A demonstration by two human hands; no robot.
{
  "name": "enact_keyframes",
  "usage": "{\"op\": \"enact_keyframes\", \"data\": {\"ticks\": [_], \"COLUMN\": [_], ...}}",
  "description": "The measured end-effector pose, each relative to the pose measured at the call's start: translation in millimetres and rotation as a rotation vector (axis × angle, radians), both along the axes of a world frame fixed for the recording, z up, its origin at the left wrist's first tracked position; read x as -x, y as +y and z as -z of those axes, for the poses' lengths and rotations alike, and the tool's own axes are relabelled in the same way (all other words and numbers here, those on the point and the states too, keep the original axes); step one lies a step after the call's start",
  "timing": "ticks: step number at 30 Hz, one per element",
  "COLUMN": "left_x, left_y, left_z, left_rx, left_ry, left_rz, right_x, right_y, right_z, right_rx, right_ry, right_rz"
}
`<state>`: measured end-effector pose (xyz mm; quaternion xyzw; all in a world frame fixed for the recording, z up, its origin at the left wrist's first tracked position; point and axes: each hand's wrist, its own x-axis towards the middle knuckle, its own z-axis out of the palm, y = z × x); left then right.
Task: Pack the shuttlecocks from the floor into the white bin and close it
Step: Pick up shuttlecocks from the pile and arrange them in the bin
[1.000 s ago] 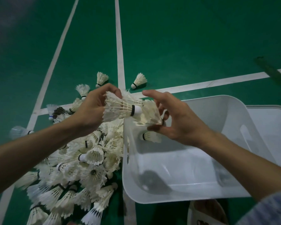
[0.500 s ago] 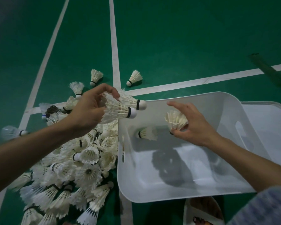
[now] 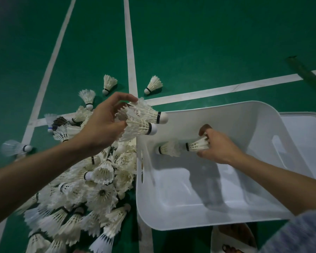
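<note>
Head view: the left hand (image 3: 106,123) hovers above the bin's left rim. Its thumb and curled fingers pinch the feather skirts of two shuttlecocks (image 3: 144,121), whose cork tips point right over the rim. The right hand (image 3: 219,147) is down inside the white bin (image 3: 208,107), near its far-left corner, with its fingers closed round the feathers of one shuttlecock (image 3: 197,144), cork end pointing left. Just beside that one, another shuttlecock (image 3: 167,148) lies on the bin's bottom against the left wall. The bin sits open on the green court floor (image 3: 208,42). A flat white plastic piece (image 3: 308,136) lies at its right edge.

A big pile of shuttlecocks (image 3: 98,179) is heaped on the floor, right up against the bin's left wall. A few strays (image 3: 109,83) lie apart from it toward the far side, beside the white court lines (image 3: 130,52). A pale knit sleeve (image 3: 299,234) shows at the bottom right corner.
</note>
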<state>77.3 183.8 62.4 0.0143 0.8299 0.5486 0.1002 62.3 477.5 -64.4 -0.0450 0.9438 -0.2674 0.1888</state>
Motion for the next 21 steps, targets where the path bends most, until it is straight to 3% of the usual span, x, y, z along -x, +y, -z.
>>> {"op": "enact_keyframes", "data": {"ticks": [11,14,21], "left_x": [-1,0,3], "left_y": [1,3,4], "left_z": [0,0,2], "left_rx": [-0.041,-0.050,-0.077], "left_ry": [0.013,0.029,0.040], "left_rz": [-0.012,-0.006,0.005], "right_x": [10,10,8], "right_y": [-17,-27,-36], "right_z": [17,21,23], "right_rx": [0.100,0.028,0.095], "right_ry": [-0.130,-0.146,-0.099], "right_rz": [0.081,0.016,-0.108]}}
